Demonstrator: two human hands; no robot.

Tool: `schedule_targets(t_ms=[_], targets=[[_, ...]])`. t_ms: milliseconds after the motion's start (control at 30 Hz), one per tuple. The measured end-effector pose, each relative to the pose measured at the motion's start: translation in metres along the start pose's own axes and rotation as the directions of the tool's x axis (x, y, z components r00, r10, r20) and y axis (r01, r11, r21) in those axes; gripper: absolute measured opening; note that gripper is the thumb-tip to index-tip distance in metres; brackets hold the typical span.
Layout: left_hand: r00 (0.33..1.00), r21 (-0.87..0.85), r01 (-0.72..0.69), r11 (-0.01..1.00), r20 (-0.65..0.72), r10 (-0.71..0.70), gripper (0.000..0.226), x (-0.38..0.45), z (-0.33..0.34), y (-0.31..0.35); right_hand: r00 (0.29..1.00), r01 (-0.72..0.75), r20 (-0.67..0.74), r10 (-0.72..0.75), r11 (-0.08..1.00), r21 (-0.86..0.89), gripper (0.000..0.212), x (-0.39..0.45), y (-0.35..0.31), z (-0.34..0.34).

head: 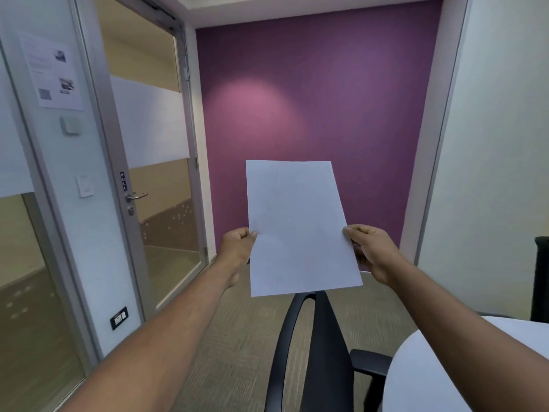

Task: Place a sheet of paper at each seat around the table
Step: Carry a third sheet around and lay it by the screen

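We hold a blank white sheet of paper (300, 224) upright at the centre of the frame, flat and uncreased, in front of the purple wall (326, 93). Our left hand (237, 251) pinches its left edge, fingers curled closed; our right hand (371, 251) grips its right edge likewise. Below it stands a black office chair (315, 358), beside the white round table (421, 379) at lower right. A glass door (154, 179) fills the left.

even indoor light | spot glow on purple wall (312, 99) | edges bowed, soft
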State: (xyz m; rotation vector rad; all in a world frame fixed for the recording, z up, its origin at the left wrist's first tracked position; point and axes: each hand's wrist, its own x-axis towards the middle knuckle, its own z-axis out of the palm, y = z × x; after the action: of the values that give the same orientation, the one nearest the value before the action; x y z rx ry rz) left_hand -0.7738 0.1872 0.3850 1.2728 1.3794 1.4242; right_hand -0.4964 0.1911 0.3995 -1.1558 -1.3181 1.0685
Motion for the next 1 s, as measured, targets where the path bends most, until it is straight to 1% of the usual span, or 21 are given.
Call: schedule_targets(t_ms=[167, 300, 500, 633, 767, 867, 1000], targets=[[1.0, -0.013, 0.013, 1.0, 0.021, -0.013, 0.029, 0.039, 0.001, -0.005, 1.0, -0.004, -0.011, 0.004, 1.0, 0.019, 0.025, 0.041, 0.001, 0.013], [0.998, -0.043, 0.018, 0.999, 0.068, -0.015, 0.027, 0.068, -0.004, -0.01, 0.999, -0.005, -0.049, 0.005, 1.0, 0.018, 0.027, 0.068, 0.002, 0.025], [0.989, -0.054, 0.007, 0.999, 0.145, 0.001, 0.027, 0.12, -0.022, -0.021, 0.995, 0.001, -0.103, -0.006, 0.999, -0.044, 0.016, 0.108, 0.004, 0.052], [0.978, -0.06, -0.016, 0.998, 0.209, 0.028, 0.028, 0.165, -0.038, -0.025, 0.984, 0.011, -0.176, -0.023, 0.998, -0.065, 0.015, 0.138, 0.008, 0.079], [0.96, -0.078, -0.038, 0.996, 0.273, 0.058, 0.026, 0.21, -0.056, -0.026, 0.963, 0.017, -0.269, -0.025, 0.999, -0.03, 0.016, 0.167, 0.009, 0.109], [0.943, -0.089, -0.017, 0.996, 0.33, 0.046, 0.028, 0.238, -0.066, -0.031, 0.95, 0.02, -0.31, -0.023, 1.0, -0.013, 0.017, 0.186, 0.011, 0.126], [0.913, -0.141, 0.011, 0.99, 0.405, 0.048, 0.023, 0.282, -0.078, -0.041, 0.909, 0.046, -0.416, -0.023, 0.998, 0.045, 0.014, 0.216, 0.007, 0.146]])
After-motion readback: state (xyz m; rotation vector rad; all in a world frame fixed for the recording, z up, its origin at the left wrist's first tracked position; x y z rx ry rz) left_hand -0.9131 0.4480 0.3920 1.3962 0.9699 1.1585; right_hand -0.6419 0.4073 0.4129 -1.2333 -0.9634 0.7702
